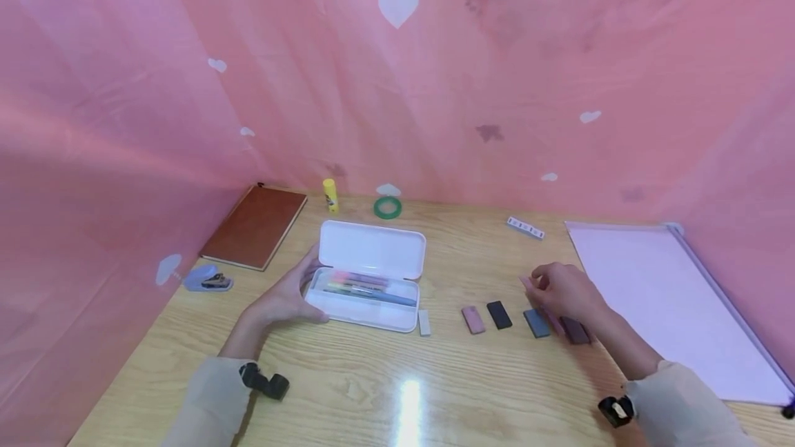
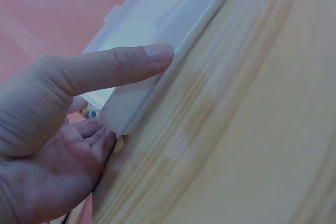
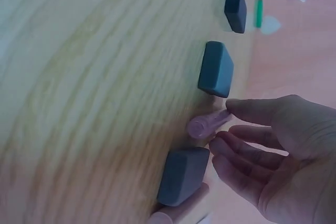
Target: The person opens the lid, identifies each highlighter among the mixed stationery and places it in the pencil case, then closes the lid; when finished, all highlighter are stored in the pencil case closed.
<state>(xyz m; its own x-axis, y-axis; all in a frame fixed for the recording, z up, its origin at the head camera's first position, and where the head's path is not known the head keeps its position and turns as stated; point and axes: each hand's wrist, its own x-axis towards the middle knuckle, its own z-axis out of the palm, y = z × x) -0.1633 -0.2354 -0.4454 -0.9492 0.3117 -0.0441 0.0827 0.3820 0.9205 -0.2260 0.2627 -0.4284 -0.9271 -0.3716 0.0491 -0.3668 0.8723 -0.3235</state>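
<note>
A white pencil case (image 1: 371, 319) lies open on the table, its lid raised at the back and several pens and highlighters (image 1: 366, 288) inside. My left hand (image 1: 292, 295) holds its left end, thumb along the front wall and fingers behind; the thumb (image 2: 126, 66) shows on the wall in the left wrist view. To the right, my right hand (image 1: 568, 290) pinches a slim pink pen-like stick (image 3: 206, 124) between thumb and fingers. The stick's low end is between a blue-grey block (image 3: 216, 69) and a dark brown block (image 3: 182, 177).
Black (image 1: 499, 314), pink (image 1: 473, 320) and white (image 1: 424, 323) eraser-like blocks lie right of the case. Another pink cylinder (image 3: 181, 205) lies past the brown block. Around are a stapler (image 1: 208, 279), notebook (image 1: 256, 226), glue stick (image 1: 331, 196), green tape (image 1: 388, 207) and a white sheet-like folder (image 1: 671, 295).
</note>
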